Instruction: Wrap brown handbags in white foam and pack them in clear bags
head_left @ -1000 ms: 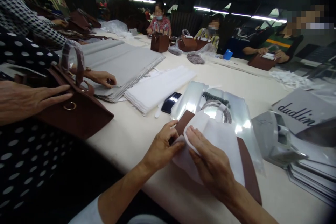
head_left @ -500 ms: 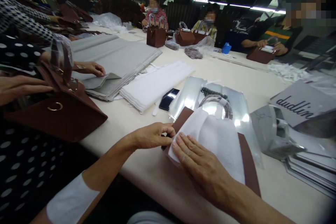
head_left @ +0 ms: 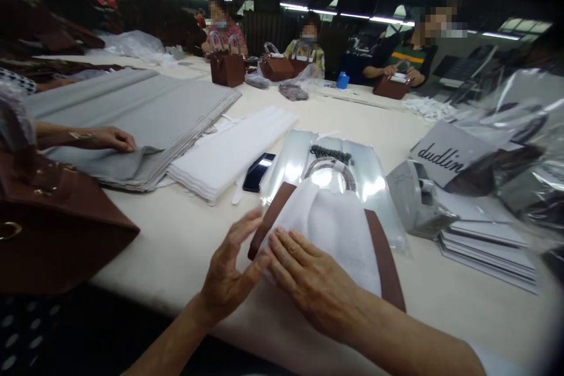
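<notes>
A brown handbag lies on the table in front of me, its wrapped handles pointing away. A white soft sheet covers most of the bag's upper face, with brown edges showing at both sides. My right hand rests flat on the sheet's left part, fingers stretched out. Beside the bag's left edge, my left hand is raised with thumb and fingers apart, holding nothing. Its thumb tip is close to my right fingertips; whether they touch I cannot tell.
Transparent plastic sleeves lie beyond the bag, beside a dark phone and stacked white sheets. At left, a co-worker's hand lifts a grey sheet near another handbag. A tape dispenser and cards are right.
My left hand has let go of the bag's left edge and opened beside it. My right hand stays on the white sheet. The view has swung to the right.
</notes>
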`<state>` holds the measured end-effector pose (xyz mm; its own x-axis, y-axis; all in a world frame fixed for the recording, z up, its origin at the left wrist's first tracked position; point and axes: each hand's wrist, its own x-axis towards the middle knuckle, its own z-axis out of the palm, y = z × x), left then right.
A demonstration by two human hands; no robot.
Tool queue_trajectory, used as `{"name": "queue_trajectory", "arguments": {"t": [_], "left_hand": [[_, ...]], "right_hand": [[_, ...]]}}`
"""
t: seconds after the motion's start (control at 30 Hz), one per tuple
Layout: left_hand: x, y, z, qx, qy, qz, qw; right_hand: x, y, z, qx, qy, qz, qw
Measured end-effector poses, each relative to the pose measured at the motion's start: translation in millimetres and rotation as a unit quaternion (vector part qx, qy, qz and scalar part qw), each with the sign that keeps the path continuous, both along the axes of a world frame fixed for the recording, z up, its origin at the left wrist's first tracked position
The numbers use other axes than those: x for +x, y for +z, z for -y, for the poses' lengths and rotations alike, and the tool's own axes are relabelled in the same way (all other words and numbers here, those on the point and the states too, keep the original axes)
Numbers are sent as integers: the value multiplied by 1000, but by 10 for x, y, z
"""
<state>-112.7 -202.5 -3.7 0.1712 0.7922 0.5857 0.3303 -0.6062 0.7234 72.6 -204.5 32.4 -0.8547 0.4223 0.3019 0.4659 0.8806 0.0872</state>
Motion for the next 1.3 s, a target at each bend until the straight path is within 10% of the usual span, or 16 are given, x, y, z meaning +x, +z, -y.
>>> {"name": "queue_trajectory", "arguments": {"t": [0.13, 0.4, 0.53, 0.7, 1.3], "left_hand": [[-53, -25, -129, 63, -129, -125, 982], [-90, -78, -201, 74, -116, -167, 976], [-61, -68, -182, 57, -101, -143, 983], [-35, -69, -202, 54, -91, -142, 984], [-88, -165, -387, 139, -65, -205, 967]], "right_hand": [[-14, 72, -11, -39, 7, -44, 998], [413, 305, -142, -165, 44, -249, 953], [726, 331, -552, -136, -28, -124, 983], [834, 332, -986, -143, 63, 2, 988], [933, 25, -1135, -140, 18, -109, 984]]}}
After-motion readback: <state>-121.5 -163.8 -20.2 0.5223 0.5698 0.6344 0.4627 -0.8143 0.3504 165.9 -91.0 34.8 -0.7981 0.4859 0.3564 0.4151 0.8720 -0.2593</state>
